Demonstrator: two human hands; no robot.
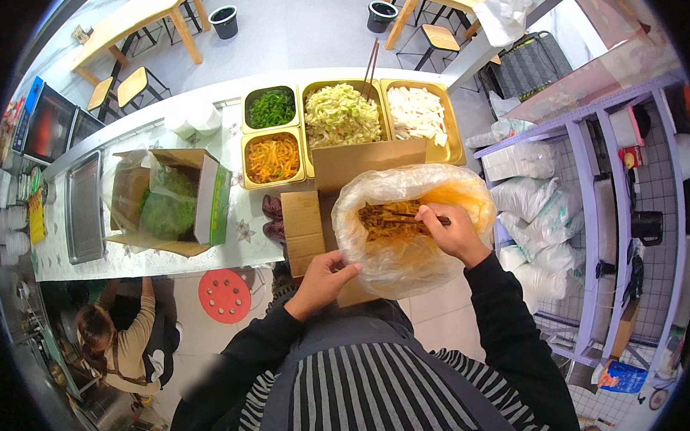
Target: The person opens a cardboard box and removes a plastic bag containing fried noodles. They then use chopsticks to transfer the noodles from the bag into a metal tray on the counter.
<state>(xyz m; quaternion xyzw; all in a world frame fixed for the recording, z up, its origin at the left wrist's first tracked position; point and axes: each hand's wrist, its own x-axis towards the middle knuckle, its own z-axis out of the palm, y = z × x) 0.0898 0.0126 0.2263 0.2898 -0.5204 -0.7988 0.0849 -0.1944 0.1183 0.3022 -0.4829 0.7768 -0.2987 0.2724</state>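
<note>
My right hand (450, 233) is closed on a pair of dark chopsticks (403, 218), whose tips reach into shredded orange-brown food (380, 212). The food lies in a clear plastic bag (382, 182) that lines an open cardboard box (368, 158). At the bag's near left edge is my left hand (325, 282), thumb and forefinger close to the plastic; whether they pinch it cannot be told. Beyond the box stand metal trays of chopped greens (271, 107), orange shreds (272, 159), pale green shredded vegetable (341, 113) with upright chopsticks (371, 67), and white strips (416, 111).
On the counter (250, 234) at left are a second open box (212, 202) with bagged greens, an empty metal tray (85, 208) and white bowls (206, 119). A co-worker (121, 344) crouches at lower left near a red round stool (224, 296). Purple shelving (587, 164) holds white bags on the right.
</note>
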